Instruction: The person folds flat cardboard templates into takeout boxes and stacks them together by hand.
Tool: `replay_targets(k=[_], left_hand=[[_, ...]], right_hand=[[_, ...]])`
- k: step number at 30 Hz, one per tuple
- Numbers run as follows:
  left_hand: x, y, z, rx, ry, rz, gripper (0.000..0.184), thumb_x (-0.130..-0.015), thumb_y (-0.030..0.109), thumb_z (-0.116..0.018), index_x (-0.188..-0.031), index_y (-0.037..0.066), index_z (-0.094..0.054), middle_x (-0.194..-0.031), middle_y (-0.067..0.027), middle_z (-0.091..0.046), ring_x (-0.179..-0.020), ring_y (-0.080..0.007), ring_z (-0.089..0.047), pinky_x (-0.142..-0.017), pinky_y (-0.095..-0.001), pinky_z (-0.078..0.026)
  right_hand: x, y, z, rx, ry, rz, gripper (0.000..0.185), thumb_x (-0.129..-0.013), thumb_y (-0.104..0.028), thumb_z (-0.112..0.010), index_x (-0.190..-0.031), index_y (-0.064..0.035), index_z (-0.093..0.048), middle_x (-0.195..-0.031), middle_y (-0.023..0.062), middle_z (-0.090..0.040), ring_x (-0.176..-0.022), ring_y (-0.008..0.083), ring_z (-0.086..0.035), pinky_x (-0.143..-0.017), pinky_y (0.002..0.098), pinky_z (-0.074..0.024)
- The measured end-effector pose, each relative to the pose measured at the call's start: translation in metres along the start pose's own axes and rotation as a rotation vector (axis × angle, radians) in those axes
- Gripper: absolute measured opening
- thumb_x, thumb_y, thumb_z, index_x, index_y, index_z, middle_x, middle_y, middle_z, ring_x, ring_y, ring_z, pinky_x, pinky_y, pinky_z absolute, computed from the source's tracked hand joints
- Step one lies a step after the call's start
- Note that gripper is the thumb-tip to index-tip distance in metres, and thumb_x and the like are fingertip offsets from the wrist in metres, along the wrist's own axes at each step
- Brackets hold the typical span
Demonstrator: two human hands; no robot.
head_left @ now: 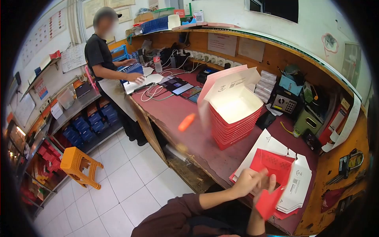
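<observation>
A red cardboard food box (278, 168), partly folded, is between my hands at the table's front right edge. My left hand (248, 183) has its fingers curled against the box's near left side. My right hand (262, 192) grips the near end, partly covered by a red flap (270, 203); one finger points up. Beneath the box lie flat white printed box blanks (297, 183) with red undersides. Farther back stands a tall stack of nested red boxes (235, 128) with white insides and raised lids.
Phones (181, 89) and cables lie along the back of the table. A co-worker (106, 59) stands at the far left, hands at a blue box (132, 69). A small safe (283, 102) sits at right. An orange stool (81, 166) is on the floor.
</observation>
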State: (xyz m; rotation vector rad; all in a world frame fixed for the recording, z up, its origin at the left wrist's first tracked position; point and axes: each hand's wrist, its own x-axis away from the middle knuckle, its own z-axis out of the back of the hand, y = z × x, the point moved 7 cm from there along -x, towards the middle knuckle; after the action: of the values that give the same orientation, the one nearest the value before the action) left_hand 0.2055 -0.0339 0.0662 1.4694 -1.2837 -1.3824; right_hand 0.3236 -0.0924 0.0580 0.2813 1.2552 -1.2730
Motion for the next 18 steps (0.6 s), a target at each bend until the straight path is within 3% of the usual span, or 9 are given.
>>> replay_targets(k=[1,2,5,6,9,11,13,15,18], left_hand=[[0.006,0.009,-0.007,-0.261,-0.253,-0.035,0.053,-0.081,0.036,-0.060,-0.042,0.003,-0.047,-0.038,-0.0033,-0.043,-0.035,-0.0120,-0.042,-0.040,-0.0274,-0.034],[0.010,0.020,-0.003,-0.832,-0.426,-0.029,0.040,-0.076,0.039,-0.061,-0.065,0.001,-0.057,-0.056,-0.0113,-0.054,-0.048,-0.0246,-0.054,-0.048,-0.0332,-0.041],[0.008,0.076,0.021,-0.790,0.039,-0.514,0.050,-0.069,0.042,-0.065,-0.096,0.001,-0.055,-0.082,-0.0147,-0.058,-0.071,-0.0320,-0.057,-0.058,-0.0329,-0.047],[-0.002,0.073,0.018,-0.781,-0.049,-0.432,0.056,-0.068,0.039,-0.066,-0.106,0.002,-0.048,-0.094,-0.0159,-0.055,-0.080,-0.0322,-0.056,-0.063,-0.0342,-0.047],[-0.036,0.030,0.019,-0.301,-0.281,-0.183,0.058,-0.073,0.023,-0.064,-0.120,0.001,-0.038,-0.115,-0.0142,-0.048,-0.094,-0.0230,-0.055,-0.079,-0.0331,-0.045],[-0.039,0.029,0.033,-0.461,-0.165,-0.748,0.050,-0.078,0.016,-0.059,-0.121,0.002,-0.036,-0.114,-0.0115,-0.048,-0.101,-0.0197,-0.051,-0.084,-0.0295,-0.042],[-0.050,0.012,0.042,0.185,-0.087,0.013,0.039,-0.081,0.015,-0.058,-0.115,0.003,-0.041,-0.099,-0.0068,-0.053,-0.081,-0.0151,-0.056,-0.064,-0.0271,-0.051],[-0.049,0.016,0.053,0.422,-0.065,0.212,0.041,-0.082,0.014,-0.057,-0.117,0.005,-0.037,-0.103,-0.0065,-0.051,-0.085,-0.0142,-0.056,-0.067,-0.0300,-0.054],[-0.052,0.042,0.085,0.320,-0.089,-0.116,0.055,-0.076,0.012,-0.065,-0.120,0.005,-0.033,-0.101,-0.0055,-0.050,-0.090,-0.0155,-0.054,-0.071,-0.0308,-0.053]], right_hand=[[0.003,0.000,0.006,0.448,0.040,0.206,0.036,-0.089,-0.013,-0.037,-0.121,0.0017,-0.043,-0.127,0.0162,-0.037,-0.112,0.0217,-0.041,-0.097,0.0325,-0.0305],[0.005,0.039,-0.002,0.118,-0.120,0.003,0.036,-0.089,-0.015,-0.037,-0.121,0.0009,-0.044,-0.128,0.0157,-0.036,-0.114,0.0218,-0.039,-0.098,0.0336,-0.0295],[-0.025,0.047,0.001,-0.210,-0.251,-0.429,0.040,-0.083,-0.018,-0.051,-0.118,0.0014,-0.046,-0.124,0.0134,-0.043,-0.113,0.0206,-0.041,-0.098,0.0344,-0.0296],[-0.035,0.034,-0.001,-0.178,-0.338,-0.454,0.042,-0.081,-0.019,-0.056,-0.117,0.0015,-0.047,-0.123,0.0127,-0.045,-0.113,0.0202,-0.042,-0.097,0.0347,-0.0296],[-0.079,-0.041,-0.011,-0.027,-0.738,-0.238,0.044,-0.075,-0.026,-0.063,-0.109,-0.0013,-0.051,-0.109,0.0122,-0.052,-0.103,0.0258,-0.048,-0.093,0.0366,-0.0333],[-0.082,-0.068,-0.025,0.054,-1.011,-0.082,0.045,-0.071,-0.031,-0.068,-0.103,-0.0031,-0.054,-0.100,0.0119,-0.057,-0.096,0.0295,-0.053,-0.090,0.0378,-0.0358],[-0.092,-0.083,-0.024,0.204,-0.799,0.169,0.040,-0.070,-0.031,-0.067,-0.098,-0.0040,-0.056,-0.093,0.0101,-0.057,-0.090,0.0278,-0.054,-0.084,0.0373,-0.0376],[-0.100,-0.094,-0.026,0.342,-0.585,0.421,0.036,-0.069,-0.031,-0.067,-0.092,-0.0048,-0.057,-0.087,0.0083,-0.057,-0.084,0.0262,-0.055,-0.079,0.0368,-0.0393],[-0.112,-0.119,-0.051,0.215,-0.724,0.762,0.021,-0.072,-0.024,-0.063,-0.074,-0.0044,-0.056,-0.071,0.0060,-0.054,-0.072,0.0232,-0.053,-0.069,0.0355,-0.0392]])
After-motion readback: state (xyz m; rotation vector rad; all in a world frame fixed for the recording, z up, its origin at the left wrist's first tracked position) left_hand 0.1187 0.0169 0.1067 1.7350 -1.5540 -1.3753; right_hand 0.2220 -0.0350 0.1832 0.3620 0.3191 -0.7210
